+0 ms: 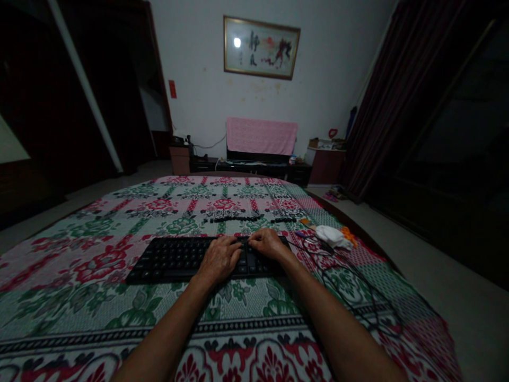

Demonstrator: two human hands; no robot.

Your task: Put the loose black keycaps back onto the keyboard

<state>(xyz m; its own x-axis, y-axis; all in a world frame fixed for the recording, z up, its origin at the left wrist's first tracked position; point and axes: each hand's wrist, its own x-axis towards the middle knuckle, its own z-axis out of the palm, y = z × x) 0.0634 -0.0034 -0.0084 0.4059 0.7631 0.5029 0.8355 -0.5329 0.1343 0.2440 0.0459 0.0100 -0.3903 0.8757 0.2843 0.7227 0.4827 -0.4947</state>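
A black computer keyboard (170, 260) lies on the patterned cloth in front of me. My left hand (221, 258) rests on its middle-right part, palm down, with fingers laid over the keys. Close beside it, my right hand (268, 243) is over the upper right part of the keyboard, thumb and fingertips pinched together. Whatever is between those fingertips is too small or hidden to make out. Beyond the keyboard, small loose black keycaps (234, 218) lie in a row, with a shorter row of keycaps (283, 219) to its right.
Right of the keyboard are a crumpled white cloth (332, 236), an orange item (350, 237), a small orange-brown piece (305, 222) and a looped black cable (369, 289). The floral tablecloth (131, 315) covers the rounded table. A pink-draped screen (261, 135) stands by the far wall.
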